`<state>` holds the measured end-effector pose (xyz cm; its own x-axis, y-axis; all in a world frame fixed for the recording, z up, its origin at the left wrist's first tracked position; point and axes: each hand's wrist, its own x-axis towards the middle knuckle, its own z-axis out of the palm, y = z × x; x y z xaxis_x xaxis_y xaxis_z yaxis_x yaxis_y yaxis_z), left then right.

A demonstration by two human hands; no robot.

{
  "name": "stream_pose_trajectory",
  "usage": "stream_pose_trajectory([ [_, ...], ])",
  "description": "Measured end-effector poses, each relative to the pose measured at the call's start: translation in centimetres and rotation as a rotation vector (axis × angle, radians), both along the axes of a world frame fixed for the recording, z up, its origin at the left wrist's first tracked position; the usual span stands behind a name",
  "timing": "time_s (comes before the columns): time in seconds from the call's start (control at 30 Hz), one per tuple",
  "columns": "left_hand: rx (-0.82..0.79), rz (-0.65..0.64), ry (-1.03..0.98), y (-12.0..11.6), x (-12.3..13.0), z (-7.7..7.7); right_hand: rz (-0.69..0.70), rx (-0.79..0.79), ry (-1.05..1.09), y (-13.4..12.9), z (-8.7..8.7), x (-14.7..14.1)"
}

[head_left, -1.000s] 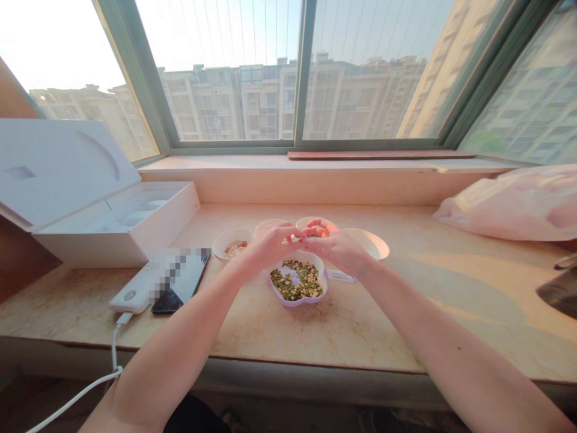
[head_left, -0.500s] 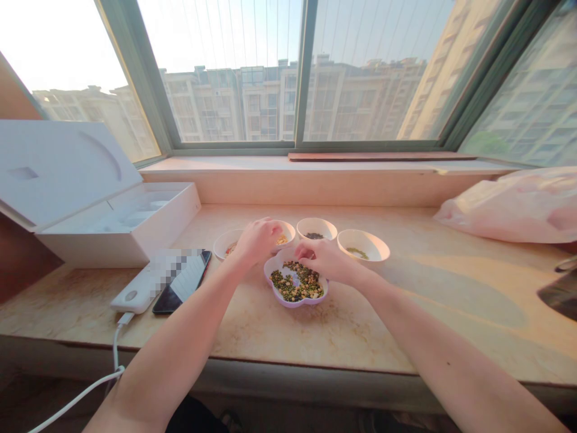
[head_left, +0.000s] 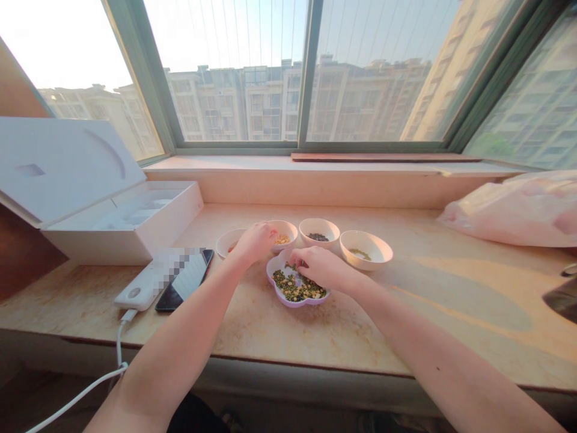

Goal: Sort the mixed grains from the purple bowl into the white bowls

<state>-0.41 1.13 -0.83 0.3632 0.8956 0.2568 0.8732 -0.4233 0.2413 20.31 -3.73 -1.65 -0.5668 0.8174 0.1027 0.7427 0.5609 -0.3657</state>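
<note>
My right hand (head_left: 320,267) reaches into a purple flower-shaped dish (head_left: 276,275), its fingertips among a mix of green, yellow and dark beans (head_left: 295,287). My left hand (head_left: 255,243) curls over the gap between two small white bowls, and its fingers hide anything it might hold. One of those bowls holds yellow grains (head_left: 288,227), the other reddish ones (head_left: 226,243). Behind the dish, a white bowl (head_left: 319,224) holds dark seeds. Another white bowl (head_left: 366,260) to the right holds a few green grains.
All of this sits on a marble window sill (head_left: 288,337). An open white box (head_left: 148,210) stands to the left, beside a white power bank (head_left: 135,294) with its cable and a phone (head_left: 192,279). A pink plastic bag (head_left: 509,213) lies at the right.
A second ago my hands met above the dish. They have since parted, my left hand moving over the left bowls and my right hand lowering into the bean mix.
</note>
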Motion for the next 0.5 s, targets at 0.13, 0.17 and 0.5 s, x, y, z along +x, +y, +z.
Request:
stream_pose_trajectory([
  [0.13,0.013,-0.012,-0.019,0.0,0.1,0.0,0.022,0.034,0.068,0.1,-0.5,-0.3],
  [0.17,0.017,-0.016,-0.02,0.0,0.1,0.0,0.024,0.033,0.09,0.1,-0.6,-0.4],
  [0.5,0.063,-0.032,-0.051,-1.2,0.9,1.1,-0.074,-0.07,0.237,0.3,1.4,0.8],
])
